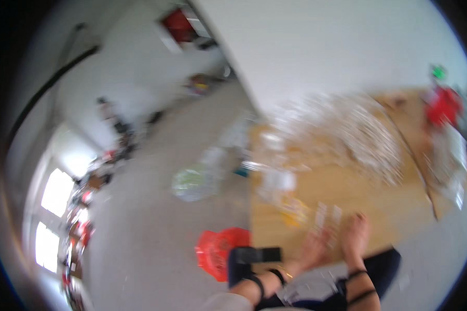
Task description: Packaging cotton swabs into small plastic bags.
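Observation:
Motion smears the whole head view. My left hand (315,248) is low over the near edge of the wooden table (384,207). Two narrow whitish strips, one of them a pale strip (320,215), reach up from beside its fingers; whether the fingers grip them I cannot tell. Just to the right, my right hand (355,236) is over the tabletop with its fingertips pointing away from me. Blur hides whether it holds anything. A yellow-and-clear item (294,210), perhaps a bag, lies beyond my left hand.
A heap of thin whitish pieces (366,137) covers the table's far part. Red and clear packaging (443,109) is at the right. A red plastic bag (218,251) and a clear bag with something green (192,182) are on the floor at left.

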`<state>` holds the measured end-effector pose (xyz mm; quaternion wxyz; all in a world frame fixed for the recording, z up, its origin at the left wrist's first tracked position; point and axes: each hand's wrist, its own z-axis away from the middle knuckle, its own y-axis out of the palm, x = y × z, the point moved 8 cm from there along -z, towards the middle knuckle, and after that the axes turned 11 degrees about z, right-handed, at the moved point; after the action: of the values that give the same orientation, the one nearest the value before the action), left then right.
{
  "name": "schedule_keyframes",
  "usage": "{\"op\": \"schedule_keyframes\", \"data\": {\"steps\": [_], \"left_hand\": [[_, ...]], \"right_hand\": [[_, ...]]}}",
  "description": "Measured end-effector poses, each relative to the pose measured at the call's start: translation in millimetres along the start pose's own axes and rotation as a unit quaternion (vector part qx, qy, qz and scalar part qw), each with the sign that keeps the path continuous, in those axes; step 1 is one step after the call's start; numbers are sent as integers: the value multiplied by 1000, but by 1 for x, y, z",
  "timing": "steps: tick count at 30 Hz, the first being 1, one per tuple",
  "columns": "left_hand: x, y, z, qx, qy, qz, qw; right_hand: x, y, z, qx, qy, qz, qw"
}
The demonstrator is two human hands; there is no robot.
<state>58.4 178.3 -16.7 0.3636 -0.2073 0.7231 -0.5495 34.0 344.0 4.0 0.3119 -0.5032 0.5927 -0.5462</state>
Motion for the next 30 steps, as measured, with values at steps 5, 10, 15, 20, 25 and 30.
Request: {"op": "schedule_keyframes", "data": {"steps": [5, 10, 15, 20, 25, 30], "left_hand": [[-33, -8, 10, 28, 51, 27, 998], [-38, -25, 10, 27, 61, -95, 993], [-39, -19, 1, -40, 84, -177, 980], [-34, -10, -7, -35, 71, -188, 979], [-31, -2, -10, -65, 50, -174, 981], [-32, -8, -15, -34, 30, -145, 988]], "right_hand": [[-32, -4, 15, -73, -6, -101, 992], [2, -77, 8, -51, -27, -104, 993], [5, -82, 7, -63, -24, -86, 994], [2, -76, 6, -74, -18, -66, 995], [3, -78, 8, -74, -22, -79, 994], [4, -82, 7, -68, -20, -94, 993]]}}
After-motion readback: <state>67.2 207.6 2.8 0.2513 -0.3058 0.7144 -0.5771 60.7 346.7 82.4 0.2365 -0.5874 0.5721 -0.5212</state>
